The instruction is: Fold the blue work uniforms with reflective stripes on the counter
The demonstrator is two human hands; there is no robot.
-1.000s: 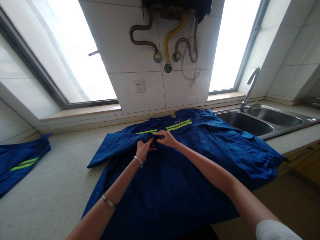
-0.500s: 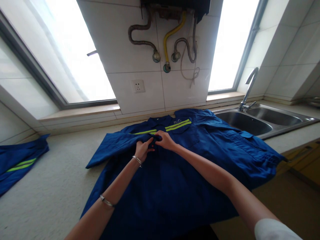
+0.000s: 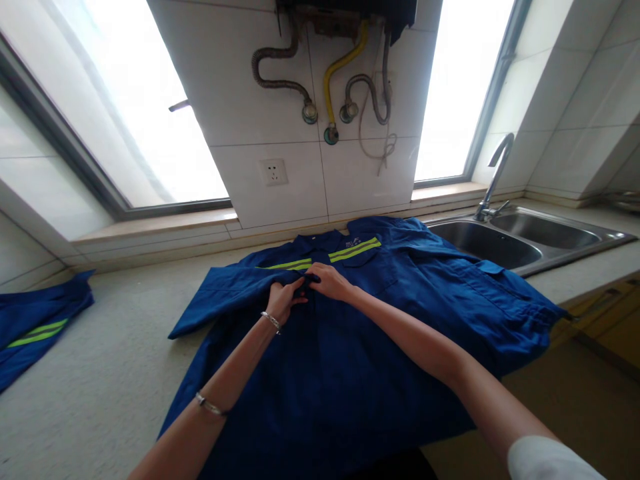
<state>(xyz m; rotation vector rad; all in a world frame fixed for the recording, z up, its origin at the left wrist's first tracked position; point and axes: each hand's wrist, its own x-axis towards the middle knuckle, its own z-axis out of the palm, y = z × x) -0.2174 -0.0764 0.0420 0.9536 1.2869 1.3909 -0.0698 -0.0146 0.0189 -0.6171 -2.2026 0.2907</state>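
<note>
A blue work jacket (image 3: 380,320) with yellow-green reflective stripes lies spread face up on the pale countertop (image 3: 100,380). Both my hands meet at its front opening, just below the chest stripes. My left hand (image 3: 284,298) is closed, pinching the left edge of the front placket. My right hand (image 3: 327,280) pinches the right edge, fingertips touching the left hand's. What sits between the fingertips is too small to make out. One sleeve reaches right toward the counter's edge.
A second blue garment (image 3: 35,320) lies at the far left of the counter. A steel double sink (image 3: 520,240) with a faucet (image 3: 493,177) is at the right. A wall socket (image 3: 273,172) and hoses (image 3: 325,100) hang behind, between two windows.
Both hands have stayed pinched together on the jacket's front, shifting slightly up toward the stripes. The view has drifted a little; the jacket lies as before.
</note>
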